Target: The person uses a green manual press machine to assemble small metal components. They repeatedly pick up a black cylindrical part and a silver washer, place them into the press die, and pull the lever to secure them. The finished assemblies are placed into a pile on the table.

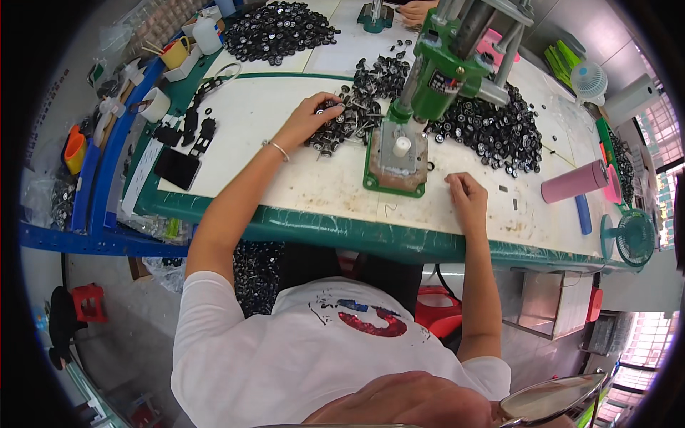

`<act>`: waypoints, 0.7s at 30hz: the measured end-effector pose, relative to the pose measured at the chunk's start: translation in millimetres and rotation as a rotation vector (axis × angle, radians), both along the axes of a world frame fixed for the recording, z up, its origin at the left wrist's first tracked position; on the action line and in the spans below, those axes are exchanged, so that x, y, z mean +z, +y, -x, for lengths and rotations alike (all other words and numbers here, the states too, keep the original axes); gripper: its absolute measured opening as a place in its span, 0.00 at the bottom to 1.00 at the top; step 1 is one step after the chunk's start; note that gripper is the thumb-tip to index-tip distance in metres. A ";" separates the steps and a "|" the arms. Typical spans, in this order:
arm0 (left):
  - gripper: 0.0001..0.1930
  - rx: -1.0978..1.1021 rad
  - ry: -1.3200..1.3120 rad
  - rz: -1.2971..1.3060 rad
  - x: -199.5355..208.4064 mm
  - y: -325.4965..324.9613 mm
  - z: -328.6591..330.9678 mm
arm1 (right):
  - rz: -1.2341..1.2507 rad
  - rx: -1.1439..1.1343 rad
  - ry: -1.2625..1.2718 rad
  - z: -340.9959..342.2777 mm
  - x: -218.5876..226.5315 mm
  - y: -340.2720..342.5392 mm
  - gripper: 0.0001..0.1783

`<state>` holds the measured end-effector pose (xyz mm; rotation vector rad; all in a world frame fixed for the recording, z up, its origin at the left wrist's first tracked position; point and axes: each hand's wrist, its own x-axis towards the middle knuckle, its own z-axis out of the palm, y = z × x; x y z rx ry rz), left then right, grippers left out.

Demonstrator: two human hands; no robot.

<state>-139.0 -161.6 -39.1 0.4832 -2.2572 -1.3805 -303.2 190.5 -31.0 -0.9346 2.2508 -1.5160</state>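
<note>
My left hand point(314, 116) reaches over a pile of small black wheels with metal pins point(349, 128). Its thumb and fingers close around a small black wheel point(329, 106) at the pile's edge. A green hand press point(435, 82) stands right of that pile, with a white cylindrical nub point(402, 146) on its metal base plate point(391, 170). Just right of the base, my right hand point(469, 197) rests low over the table, fingers curled together; whatever they may hold is hidden. A small black ring point(430, 165) lies at the base's right edge.
More black wheels lie heaped right of the press point(492, 132) and at the far left point(278, 32). A phone point(177, 167) sits at the table's left, a pink tumbler point(574, 181) at the right. Across the table, another person's hand point(416, 12) shows.
</note>
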 end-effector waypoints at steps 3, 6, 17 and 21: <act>0.20 0.144 0.037 0.245 -6.9 33.0 -17.8 | -0.003 -0.011 0.002 0.7 -2.3 1.4 0.13; 0.24 0.181 0.050 0.337 -12.5 55.2 -25.3 | 0.015 -0.009 0.016 3.4 -5.5 1.6 0.13; 0.28 0.341 0.210 0.231 16.7 113.7 -71.6 | 0.038 -0.011 0.036 3.9 -6.9 5.6 0.14; 0.27 0.427 0.017 0.434 14.9 133.9 -99.6 | 0.042 -0.013 0.037 1.2 -6.5 8.2 0.14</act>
